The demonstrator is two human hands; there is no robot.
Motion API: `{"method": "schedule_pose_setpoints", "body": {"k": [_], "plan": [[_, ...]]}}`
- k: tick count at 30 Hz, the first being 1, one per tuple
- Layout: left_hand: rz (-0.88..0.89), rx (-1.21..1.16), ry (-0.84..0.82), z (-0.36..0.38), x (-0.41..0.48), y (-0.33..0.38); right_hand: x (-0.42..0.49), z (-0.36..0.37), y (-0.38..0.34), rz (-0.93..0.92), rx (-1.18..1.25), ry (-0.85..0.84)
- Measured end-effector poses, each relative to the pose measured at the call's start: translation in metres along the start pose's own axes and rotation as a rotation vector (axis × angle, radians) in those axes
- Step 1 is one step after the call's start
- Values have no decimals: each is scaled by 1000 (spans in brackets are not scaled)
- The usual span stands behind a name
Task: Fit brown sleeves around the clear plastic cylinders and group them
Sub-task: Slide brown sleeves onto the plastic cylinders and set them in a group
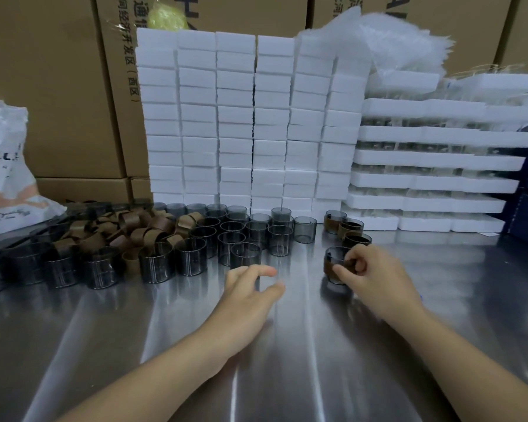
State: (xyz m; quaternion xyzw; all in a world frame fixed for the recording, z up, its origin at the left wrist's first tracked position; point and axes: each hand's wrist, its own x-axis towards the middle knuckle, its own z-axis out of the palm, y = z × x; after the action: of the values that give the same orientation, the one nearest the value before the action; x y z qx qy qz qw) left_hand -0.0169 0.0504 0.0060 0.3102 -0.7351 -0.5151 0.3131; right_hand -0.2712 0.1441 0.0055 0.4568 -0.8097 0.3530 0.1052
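Right grip (pixel 369 275): fingers and thumb were clamped round a sleeved cylinder (pixel 333 266) that stood on the counter (pixel 287 345), just in front of the finished group (pixel 351 228).
Left grip (pixel 250 287): the fingers were spread apart and held nothing, hovering just short of the nearest bare cylinder (pixel 245 255).
Risk, sleeve: the brown band on the held piece looked low and slightly uneven. A careless release could have left it skewed or let it slide off.
Risk, knock-over: the bare cylinders (pixel 256 231) stood packed rim to rim. A wide left reach could have tipped one and toppled its neighbours, and the polished counter would have let them roll.
Risk, stacked piece: one cylinder sat on top of another (pixel 281 214) at the back of the cluster, so a nudge there would likely have dropped it.
Risk, mixing: the finished group lay near the bare cluster, and a stray push could have blurred the two.
Count, sleeved cylinders: four, three grouped and one in the right grip.
Count, bare cylinders: roughly two dozen. The far-left ones were too blurred for a firm tally.
Count, loose brown sleeves (pixel 134 231): one tangled heap that could not be counted singly.
Count, hands: two.
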Motion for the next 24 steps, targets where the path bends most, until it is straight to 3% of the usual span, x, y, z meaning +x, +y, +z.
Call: {"method": "schedule_pose_setpoints", "body": {"k": [11,20,24], "plan": [[20,102,-23,0,-3,0,1,-12,15,240,7,75],[127,144,23,-3,6,-6,-4,-8,-5,145,29,8],[341,506,157,-27,16,-13,-3,-2,-4,101,61,-18]]}}
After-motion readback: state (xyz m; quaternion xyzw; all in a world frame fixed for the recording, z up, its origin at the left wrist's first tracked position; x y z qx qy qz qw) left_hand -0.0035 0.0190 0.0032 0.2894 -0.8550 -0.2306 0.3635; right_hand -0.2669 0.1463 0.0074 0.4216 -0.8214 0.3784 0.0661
